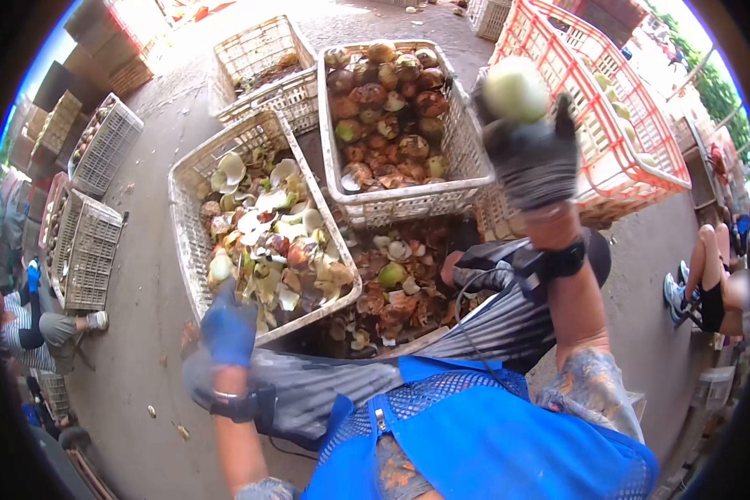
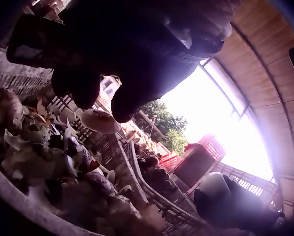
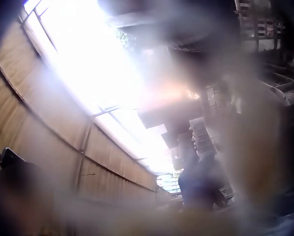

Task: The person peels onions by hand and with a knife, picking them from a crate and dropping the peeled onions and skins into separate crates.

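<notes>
In the head view my right hand, in a dark striped glove, holds up a pale peeled onion, with the thumb standing up to one side. The left wrist view shows the same onion against the dark glove. My left hand, in a blue glove, is over the near edge of a white crate full of peelings. In the left wrist view its dark fingers point down, close to a pale cupped peel. Whether it grips anything I cannot tell. The right wrist view is blurred.
Ahead is a crate of unpeeled brown onions. A red-and-white crate with pale onions stands on the right. Peelings lie between my legs. Another crate is behind. People sit at far left and right beside stacked crates.
</notes>
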Available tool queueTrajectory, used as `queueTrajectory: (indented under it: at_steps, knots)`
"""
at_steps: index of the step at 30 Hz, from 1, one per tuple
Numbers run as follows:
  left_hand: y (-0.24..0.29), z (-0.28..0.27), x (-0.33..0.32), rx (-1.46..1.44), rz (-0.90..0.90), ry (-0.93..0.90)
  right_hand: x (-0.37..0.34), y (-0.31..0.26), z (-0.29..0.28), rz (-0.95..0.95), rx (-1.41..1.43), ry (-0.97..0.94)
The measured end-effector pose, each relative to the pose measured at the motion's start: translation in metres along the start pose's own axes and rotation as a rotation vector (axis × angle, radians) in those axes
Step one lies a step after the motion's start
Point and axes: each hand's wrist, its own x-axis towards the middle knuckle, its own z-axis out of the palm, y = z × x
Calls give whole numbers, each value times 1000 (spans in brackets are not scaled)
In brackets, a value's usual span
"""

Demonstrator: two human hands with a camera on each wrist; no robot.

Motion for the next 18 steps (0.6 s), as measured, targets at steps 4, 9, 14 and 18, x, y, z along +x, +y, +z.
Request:
queueTrajectory:
  at_steps: [4, 9, 14, 18]
  knots:
    - [1, 1, -14, 105, 97, -46, 3, -37, -22, -89, -368, 222]
    - [20, 7, -2, -157, 40, -126, 33, -14, -47, 112, -776, 530]
    - [65, 1, 41, -354, 287, -62, 110, 13, -44, 497, -2060, 204]
    - [64, 29, 66, -519, 250, -61, 176, 32, -109, 951, -2566, -302]
